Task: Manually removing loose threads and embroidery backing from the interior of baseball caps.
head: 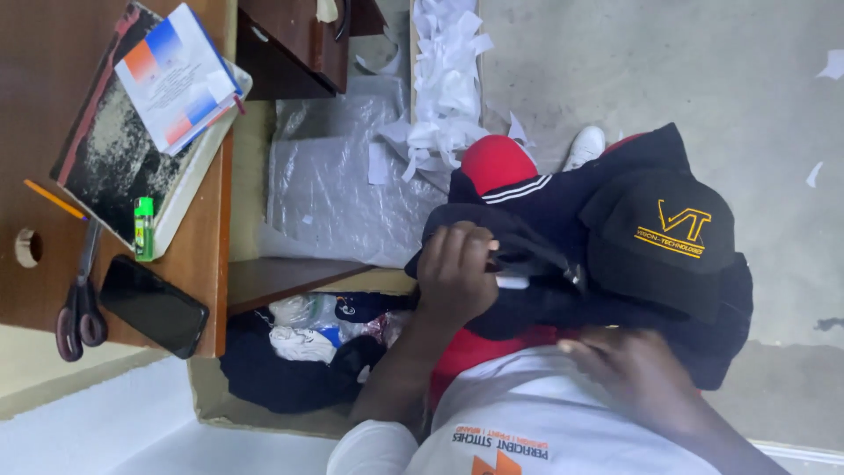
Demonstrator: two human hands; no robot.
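Centre frame: the person's left hand (pixel 454 274) is clenched on a soft black fabric strap of a stack of caps (pixel 607 255), which fills the centre-right of the frame over the concrete floor (pixel 668 79). The stack is dark navy cloth with red panels and a white-striped edge; the top cap (pixel 661 242) is rounded, black, with yellow stitched embroidery. The right hand (pixel 635 374), lower centre-right, lies against the stack's underside; whether it grips cannot be told. Upper left: a wooden desk (pixel 35 105) bearing scissors (pixel 81 303), a glossy black phone (pixel 153 305) and a worn hardback book (pixel 123 149).
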